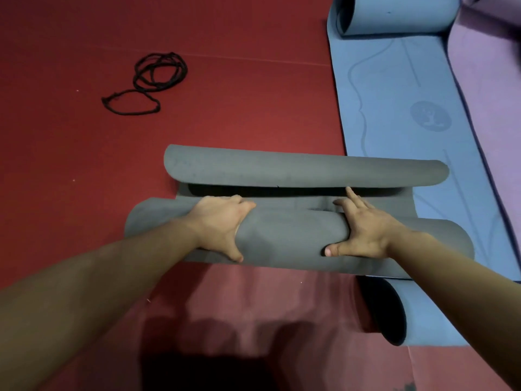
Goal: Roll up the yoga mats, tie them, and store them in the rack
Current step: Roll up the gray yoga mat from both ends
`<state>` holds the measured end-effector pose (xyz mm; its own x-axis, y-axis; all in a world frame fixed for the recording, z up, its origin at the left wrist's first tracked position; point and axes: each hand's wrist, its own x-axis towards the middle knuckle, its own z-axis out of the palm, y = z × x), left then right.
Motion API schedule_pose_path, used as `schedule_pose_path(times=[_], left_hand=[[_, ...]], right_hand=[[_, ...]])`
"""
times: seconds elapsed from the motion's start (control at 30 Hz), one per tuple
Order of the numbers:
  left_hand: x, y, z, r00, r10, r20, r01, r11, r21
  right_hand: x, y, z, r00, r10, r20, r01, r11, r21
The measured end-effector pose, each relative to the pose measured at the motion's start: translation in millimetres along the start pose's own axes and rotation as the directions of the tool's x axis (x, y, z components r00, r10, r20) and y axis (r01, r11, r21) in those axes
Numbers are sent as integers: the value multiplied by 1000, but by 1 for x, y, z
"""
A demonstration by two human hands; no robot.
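The grey mat roll (287, 238) lies crosswise before the person, long axis left to right, its right end over the blue mat (394, 108). The left hand (222, 224) curls round the roll left of its middle; the right hand (363, 232) presses it right of middle, fingers straighter and spread. Both sit evenly on it, with the mat's curled far end (304, 170) just beyond the roll.

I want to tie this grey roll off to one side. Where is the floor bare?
Bare red floor lies left of the grey mat, nearer than the black cord, and between that cord and the blue mat. The right is crowded: blue mat and purple mat lie side by side.
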<state>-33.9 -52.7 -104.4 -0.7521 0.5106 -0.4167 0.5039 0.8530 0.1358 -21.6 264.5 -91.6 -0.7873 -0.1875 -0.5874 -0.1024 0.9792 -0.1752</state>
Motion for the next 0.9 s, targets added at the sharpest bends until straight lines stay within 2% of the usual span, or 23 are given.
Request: schedule_pose_path(times=[0.13,0.23,0.33,0.4,0.5,0.6,0.77,0.9], left_hand=[[6,-7,-5,998,-29,61,35,994,-106],[7,-8,-4,998,-34,51,41,990,-132],[-4,-3,8,997,-60,-44,57,996,-61],[-15,5,21,985,-59,-162,57,998,-20],[-17,14,36,965,-12,-262,58,984,169],[-6,10,27,977,-1,-215,48,976,213],[9,-1,0,993,-36,-116,44,997,64],[15,-7,-11,998,-60,7,60,995,-74]], right_hand=[[-1,0,2,995,-42,-85,38,998,-43],[3,0,2,996,-35,-80,34,999,-20],[6,4,5,994,-49,-95,50,999,6],[7,5,5,994,-40,-105,42,999,15],[5,5,2,986,-42,-161,44,999,11],[3,4,4,980,-45,-191,39,999,-36],[0,6,3,970,-133,-203,100,981,-163],[2,6,2,967,-143,-210,96,971,-220]])
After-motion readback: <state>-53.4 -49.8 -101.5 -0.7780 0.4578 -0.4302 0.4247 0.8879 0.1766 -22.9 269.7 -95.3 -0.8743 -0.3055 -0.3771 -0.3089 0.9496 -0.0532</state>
